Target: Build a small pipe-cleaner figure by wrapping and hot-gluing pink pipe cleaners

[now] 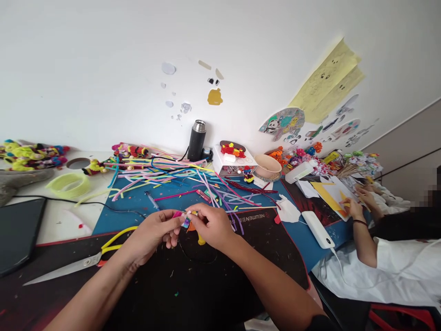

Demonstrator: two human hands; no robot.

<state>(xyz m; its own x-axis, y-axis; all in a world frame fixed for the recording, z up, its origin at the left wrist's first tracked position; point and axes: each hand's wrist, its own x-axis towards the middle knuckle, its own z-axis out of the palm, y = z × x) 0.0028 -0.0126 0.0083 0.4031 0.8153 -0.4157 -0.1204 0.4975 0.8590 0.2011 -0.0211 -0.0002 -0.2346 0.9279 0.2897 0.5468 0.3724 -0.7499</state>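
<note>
Pink, blue and white are showing on a small craft piece [186, 222] that both hands are holding in the head view, above the black mat [193, 294] near the front of the worktop [51, 225]. The left hand [155, 231] is pinching it between thumb and fingers, its lower fingers curling beneath. The right hand [215, 226] is pinching the piece from the other side with thumb and forefinger, its remaining fingers folding inward. An orange part and a yellow part [201, 239] are showing just below the right hand; whether they are joined to the piece, I cannot tell.

Large scissors [86, 262] with yellow handles are lying beside the left forearm, the blade pointing left, and a dark tablet [20, 234] is resting farther left. Beyond the hands, fuzzy coloured stems [165, 178] are spreading loosely over a blue mat [119, 209]. Behind them, a black flask [197, 142] is standing upright near the wall, with a white box [222, 162] and a beige bowl [267, 165] sitting to its right. A white power bank [317, 230] is lying near the right edge of the mats, trailing a cable. Farther right, a co-worker's hands [352, 209] are touching yellow paper [325, 195].
</note>
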